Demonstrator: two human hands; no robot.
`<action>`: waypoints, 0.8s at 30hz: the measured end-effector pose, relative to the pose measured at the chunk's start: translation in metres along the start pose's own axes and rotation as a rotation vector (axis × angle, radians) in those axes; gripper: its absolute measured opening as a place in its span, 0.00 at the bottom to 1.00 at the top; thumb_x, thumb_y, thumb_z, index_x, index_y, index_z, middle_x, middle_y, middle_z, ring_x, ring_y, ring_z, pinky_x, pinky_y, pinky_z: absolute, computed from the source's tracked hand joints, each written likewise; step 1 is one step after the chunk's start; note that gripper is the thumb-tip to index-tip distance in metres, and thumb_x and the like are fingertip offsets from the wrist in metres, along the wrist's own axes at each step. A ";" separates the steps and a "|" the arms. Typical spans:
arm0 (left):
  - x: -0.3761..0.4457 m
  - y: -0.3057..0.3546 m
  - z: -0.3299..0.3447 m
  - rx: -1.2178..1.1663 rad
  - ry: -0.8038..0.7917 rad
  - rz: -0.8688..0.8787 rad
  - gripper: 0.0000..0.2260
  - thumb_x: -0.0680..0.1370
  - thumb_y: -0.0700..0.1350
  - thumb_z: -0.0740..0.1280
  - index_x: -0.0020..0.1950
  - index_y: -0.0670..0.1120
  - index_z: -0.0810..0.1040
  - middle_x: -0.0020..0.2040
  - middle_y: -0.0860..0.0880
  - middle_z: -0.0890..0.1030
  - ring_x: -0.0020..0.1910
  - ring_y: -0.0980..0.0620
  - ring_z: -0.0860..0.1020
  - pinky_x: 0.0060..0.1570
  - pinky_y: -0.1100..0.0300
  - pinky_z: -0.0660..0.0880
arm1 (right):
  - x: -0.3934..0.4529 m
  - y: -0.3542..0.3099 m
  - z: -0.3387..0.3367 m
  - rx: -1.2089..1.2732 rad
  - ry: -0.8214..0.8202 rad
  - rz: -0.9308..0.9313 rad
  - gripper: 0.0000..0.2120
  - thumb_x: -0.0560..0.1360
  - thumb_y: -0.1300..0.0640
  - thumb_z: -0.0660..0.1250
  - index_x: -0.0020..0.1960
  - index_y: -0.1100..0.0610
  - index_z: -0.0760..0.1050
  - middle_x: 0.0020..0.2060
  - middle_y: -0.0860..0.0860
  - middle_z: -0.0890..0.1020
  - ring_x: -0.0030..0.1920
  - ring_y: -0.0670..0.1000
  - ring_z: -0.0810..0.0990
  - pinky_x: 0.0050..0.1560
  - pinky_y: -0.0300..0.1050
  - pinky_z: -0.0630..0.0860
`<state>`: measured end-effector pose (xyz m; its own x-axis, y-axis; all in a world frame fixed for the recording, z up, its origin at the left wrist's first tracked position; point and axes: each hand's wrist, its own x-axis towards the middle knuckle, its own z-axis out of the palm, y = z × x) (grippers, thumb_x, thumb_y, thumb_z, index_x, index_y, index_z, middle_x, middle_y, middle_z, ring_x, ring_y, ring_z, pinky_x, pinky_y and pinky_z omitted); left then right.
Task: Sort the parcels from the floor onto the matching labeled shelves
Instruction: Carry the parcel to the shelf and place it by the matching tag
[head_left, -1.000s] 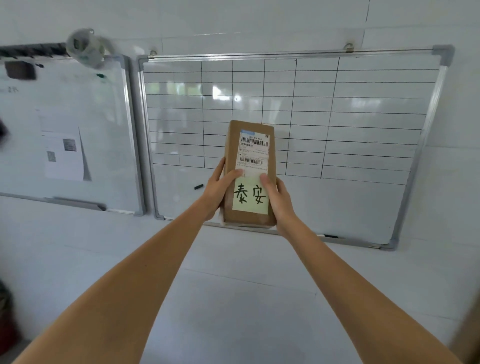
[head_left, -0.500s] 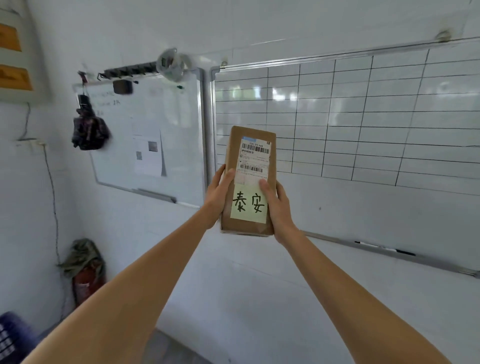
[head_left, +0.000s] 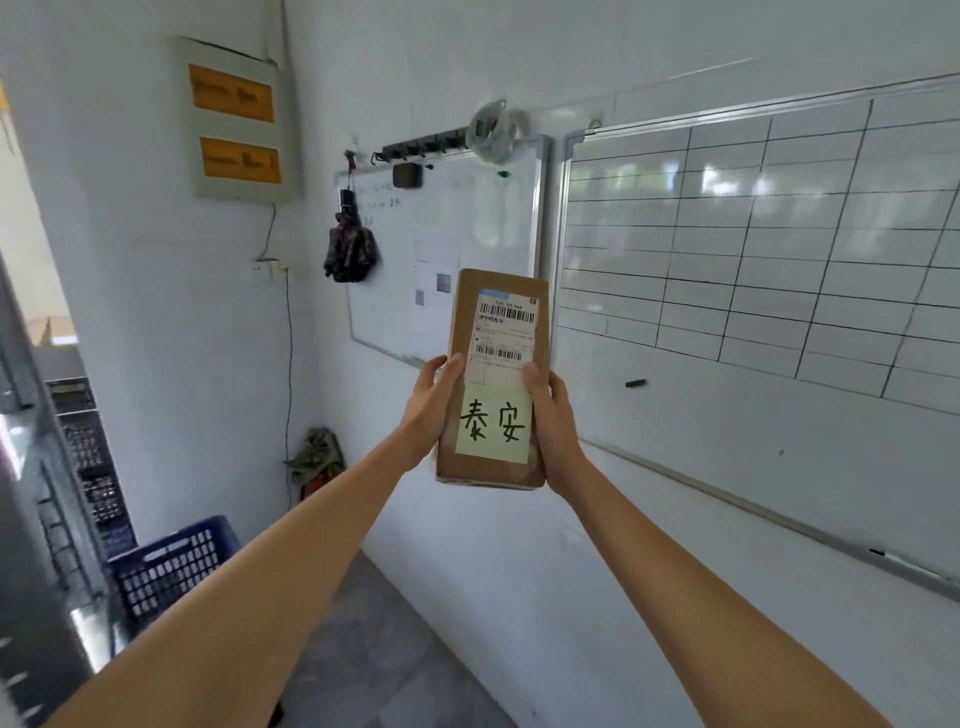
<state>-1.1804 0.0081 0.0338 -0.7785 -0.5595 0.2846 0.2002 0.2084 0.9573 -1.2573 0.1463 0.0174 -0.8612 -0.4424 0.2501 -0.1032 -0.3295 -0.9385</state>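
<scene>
Parcel (head_left: 493, 379), seen from the head camera at centre frame, is a flat brown carton held up at arm's length, presumably so its labels face the wearer for reading. The left hand (head_left: 428, 410) and right hand (head_left: 553, 431) clamp its lower side edges, fingers curled behind and thumbs pressed on the front. Its long axis runs nearly vertical, top leaning slightly right, with the barcode label (head_left: 504, 332) uppermost and the handwritten yellow note (head_left: 493, 426) below. Metal shelving (head_left: 47, 467) shows blurred at far left.
</scene>
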 end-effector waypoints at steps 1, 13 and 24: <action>-0.004 -0.001 -0.007 0.013 0.027 -0.005 0.24 0.81 0.60 0.59 0.72 0.47 0.68 0.55 0.49 0.82 0.49 0.54 0.83 0.47 0.58 0.80 | -0.001 0.004 0.006 0.010 -0.016 0.018 0.26 0.79 0.41 0.65 0.71 0.52 0.66 0.52 0.53 0.85 0.49 0.52 0.87 0.48 0.48 0.85; -0.074 -0.015 -0.101 0.018 0.356 -0.118 0.27 0.80 0.62 0.60 0.67 0.43 0.75 0.59 0.42 0.83 0.55 0.43 0.83 0.57 0.45 0.79 | -0.038 0.041 0.093 -0.018 -0.290 0.103 0.24 0.79 0.39 0.64 0.70 0.48 0.68 0.51 0.54 0.86 0.50 0.55 0.87 0.56 0.60 0.82; -0.163 -0.004 -0.201 0.113 0.552 -0.086 0.26 0.81 0.61 0.57 0.67 0.41 0.73 0.57 0.38 0.82 0.56 0.37 0.81 0.61 0.38 0.75 | -0.101 0.063 0.200 0.065 -0.511 0.140 0.23 0.79 0.43 0.65 0.70 0.50 0.68 0.43 0.46 0.88 0.44 0.49 0.88 0.46 0.48 0.85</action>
<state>-0.9345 -0.0632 -0.0067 -0.3563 -0.9083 0.2193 0.0613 0.2115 0.9755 -1.0769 0.0034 -0.0189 -0.5108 -0.8304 0.2226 0.0407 -0.2821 -0.9585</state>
